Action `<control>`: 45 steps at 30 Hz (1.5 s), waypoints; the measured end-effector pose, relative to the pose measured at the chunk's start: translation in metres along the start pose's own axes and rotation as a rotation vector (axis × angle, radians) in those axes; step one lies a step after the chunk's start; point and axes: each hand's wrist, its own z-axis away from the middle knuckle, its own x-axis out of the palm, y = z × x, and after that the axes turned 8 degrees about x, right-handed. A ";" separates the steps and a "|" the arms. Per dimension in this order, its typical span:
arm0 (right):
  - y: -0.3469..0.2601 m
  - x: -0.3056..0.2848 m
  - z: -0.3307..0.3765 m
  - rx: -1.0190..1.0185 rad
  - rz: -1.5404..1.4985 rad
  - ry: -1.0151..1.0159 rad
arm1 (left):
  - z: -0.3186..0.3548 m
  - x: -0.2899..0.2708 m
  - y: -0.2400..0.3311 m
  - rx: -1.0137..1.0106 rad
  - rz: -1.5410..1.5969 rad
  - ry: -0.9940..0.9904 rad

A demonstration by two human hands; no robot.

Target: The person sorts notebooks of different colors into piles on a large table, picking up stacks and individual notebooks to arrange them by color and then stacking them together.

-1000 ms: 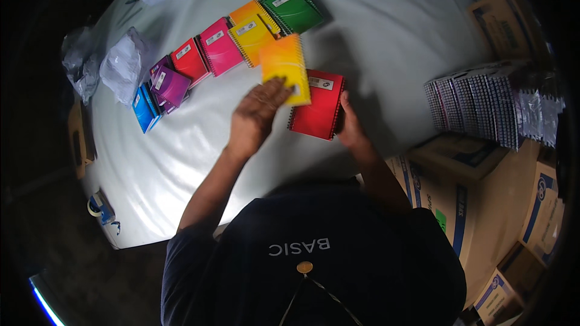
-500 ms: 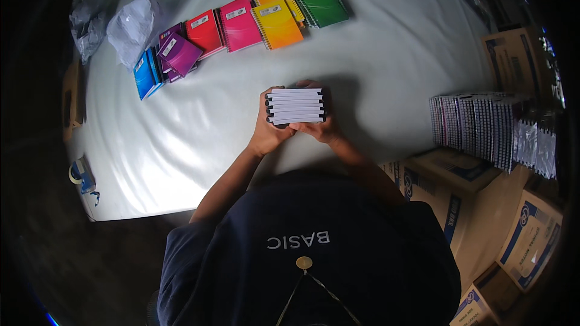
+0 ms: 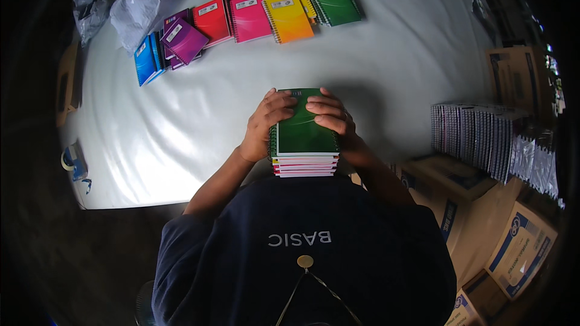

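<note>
Close to my chest I hold a stack of spiral notebooks (image 3: 307, 136), a green one on top and the white page edges of several others showing below it. My left hand (image 3: 269, 119) wraps the stack's left side, along the wire binding, with its fingertips over the green cover. From the other side my right hand (image 3: 334, 118) grips it, fingers bent over the top right. Both thumbs are hidden. Farther off on the table lies a row of notebooks: blue (image 3: 145, 61), purple (image 3: 185, 41), red (image 3: 212, 20), pink (image 3: 249, 15), yellow (image 3: 289, 19) and green (image 3: 334, 2).
A pale cloth (image 3: 199, 121) covers the table. Crumpled clear plastic bags (image 3: 138, 9) lie at far left, and a tape dispenser (image 3: 75, 162) sits on the left edge. Along the right edge stands a long row of spiral notebooks (image 3: 474, 136), with cardboard boxes (image 3: 522, 247) below.
The stack has been tipped and drawn closer to my body, so its green top cover now shows instead of only page edges. My fingers have come over the cover.
</note>
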 end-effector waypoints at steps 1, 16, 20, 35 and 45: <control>0.002 0.000 -0.003 -0.025 0.005 0.003 | -0.003 -0.002 0.003 -0.004 0.017 0.001; 0.029 0.035 0.038 0.677 -0.368 -0.151 | 0.037 0.011 -0.014 -0.813 0.213 -0.093; 0.028 0.031 0.040 0.617 -0.283 -0.136 | 0.032 0.011 -0.006 -0.785 0.150 -0.092; 0.027 0.005 0.059 1.064 -1.710 0.064 | -0.043 -0.010 0.057 -1.038 0.560 0.058; 0.036 0.003 0.072 1.017 -1.763 0.177 | -0.059 -0.029 0.008 -0.769 0.218 0.488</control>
